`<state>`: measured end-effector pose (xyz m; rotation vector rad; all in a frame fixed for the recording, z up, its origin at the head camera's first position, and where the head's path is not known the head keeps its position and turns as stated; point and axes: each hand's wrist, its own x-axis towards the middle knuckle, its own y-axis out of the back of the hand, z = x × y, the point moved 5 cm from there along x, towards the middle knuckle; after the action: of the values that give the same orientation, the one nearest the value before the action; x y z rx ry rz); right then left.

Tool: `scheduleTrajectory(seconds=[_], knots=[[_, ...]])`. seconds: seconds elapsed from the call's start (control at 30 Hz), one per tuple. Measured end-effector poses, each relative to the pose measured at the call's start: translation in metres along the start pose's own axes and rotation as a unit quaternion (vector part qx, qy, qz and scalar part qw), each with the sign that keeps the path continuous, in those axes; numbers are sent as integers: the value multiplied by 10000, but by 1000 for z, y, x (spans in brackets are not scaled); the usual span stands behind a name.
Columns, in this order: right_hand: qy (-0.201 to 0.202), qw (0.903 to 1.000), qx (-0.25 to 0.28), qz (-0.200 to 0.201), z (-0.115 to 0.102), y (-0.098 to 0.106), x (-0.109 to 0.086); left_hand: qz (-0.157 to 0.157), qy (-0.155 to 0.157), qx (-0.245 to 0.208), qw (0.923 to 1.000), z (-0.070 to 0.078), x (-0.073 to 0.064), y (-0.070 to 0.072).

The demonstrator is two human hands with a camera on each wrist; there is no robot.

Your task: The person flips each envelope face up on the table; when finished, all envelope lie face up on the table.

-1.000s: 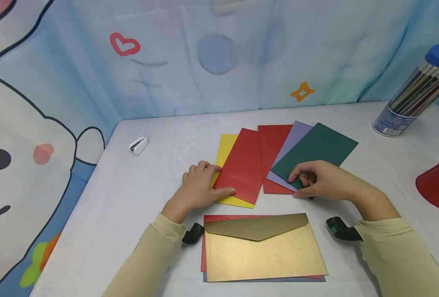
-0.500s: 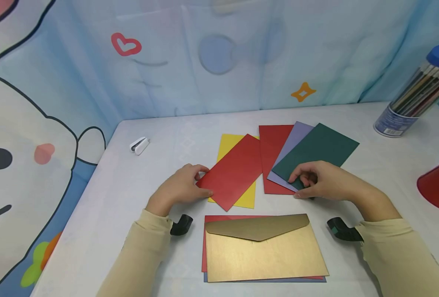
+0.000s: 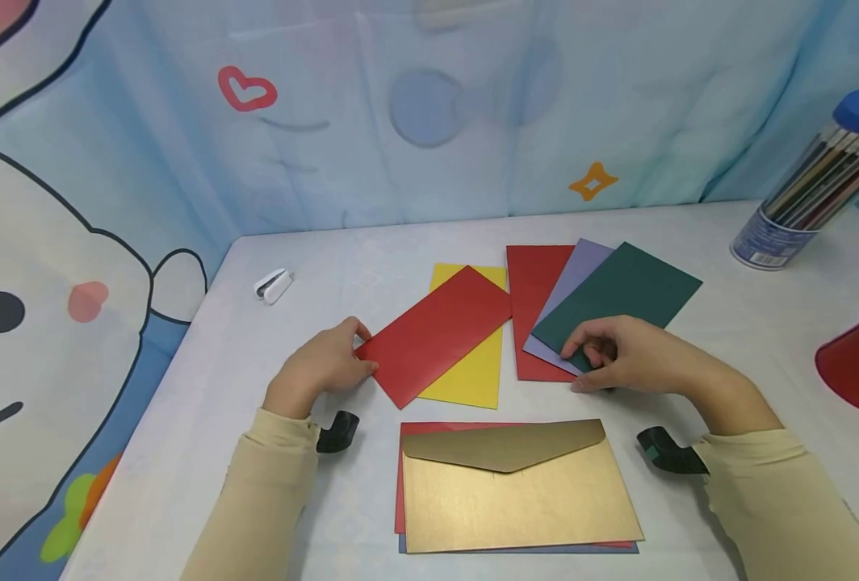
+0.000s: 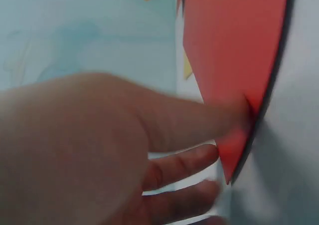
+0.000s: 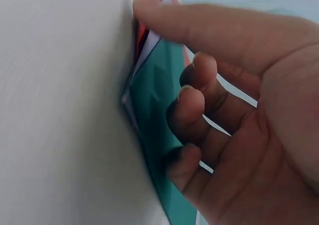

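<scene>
Red envelope [image 3: 433, 337] is lying tilted across the yellow envelope [image 3: 473, 378] near the middle of the desk [image 3: 182, 420], its long axis running from 8 to 2 o'clock. Starting at the left, I'm seeing the left hand [image 3: 324, 367] pinching its 8 o'clock end; my left wrist feed is showing the thumb lying on the upper face. The yellow one is peeking out at 1 and 5 o'clock. I'm reading the step in hand as parting these two, so the next move is probably calling for holding that pinch and easing the red one toward 9 o'clock without dragging the yellow along. At 5 o'clock from it, the gold envelope [image 3: 517, 508] is lying apart. Farther right, the second red envelope [image 3: 534, 290], the purple envelope [image 3: 578, 262] and the green envelope [image 3: 622, 286] are overlapping, green uppermost. The right hand [image 3: 636, 355] is resting at their 7 o'clock side, fingers curling over green, thumb reaching the near edge; I'm not managing to tell whether it's pinching. The hands are working well apart, and I'd be wanting the right one steadying that fan meanwhile.
</scene>
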<state>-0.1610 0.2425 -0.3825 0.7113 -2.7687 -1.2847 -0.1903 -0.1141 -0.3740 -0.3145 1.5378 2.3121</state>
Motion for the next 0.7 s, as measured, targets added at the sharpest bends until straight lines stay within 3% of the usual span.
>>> scheduleTrajectory(seconds=[0.23, 0.47, 0.7], knots=[[172, 9998, 85, 72, -11, -3, 3, 281, -517, 360, 9976, 13, 6, -12], [448, 9987, 12, 229, -27, -1, 11, 282, -108, 448, 9985, 12, 3, -14], [440, 9977, -195, 471, -51, 11, 47, 260, -214, 302, 9990, 15, 3, -13]])
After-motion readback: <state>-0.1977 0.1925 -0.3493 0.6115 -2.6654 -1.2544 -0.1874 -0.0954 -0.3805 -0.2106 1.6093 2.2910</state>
